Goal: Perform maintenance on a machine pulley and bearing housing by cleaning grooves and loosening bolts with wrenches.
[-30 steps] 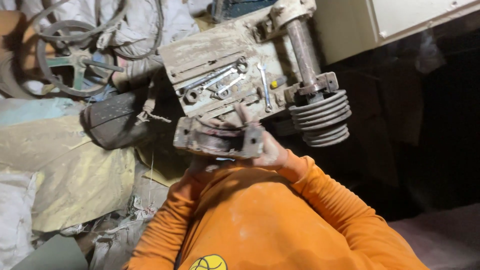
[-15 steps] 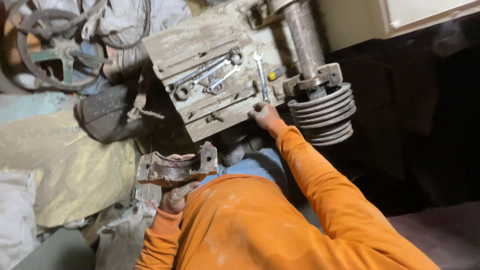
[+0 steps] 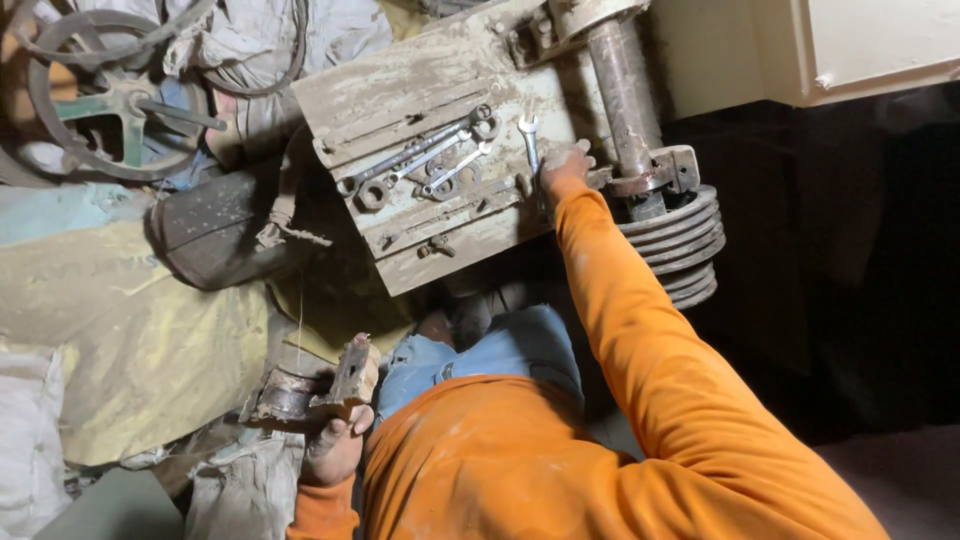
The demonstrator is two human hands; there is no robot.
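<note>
Dusty metal plate (image 3: pixel 440 75) | right hand (image 3: pixel 563 168) rests at its edge, fingers curled beside wrenches (image 3: pixel 430 165), grasp unclear | left hand (image 3: pixel 335 447) below it grips rusty bracket (image 3: pixel 318 388)

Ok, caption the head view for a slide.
Right hand reaches among wrenches on a dusty metal plate beside a grooved pulley; left hand holds a rusty bracket.

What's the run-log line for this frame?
left hand: grips rusty metal bracket | right hand: on dusty machine plate beside wrenches
</note>
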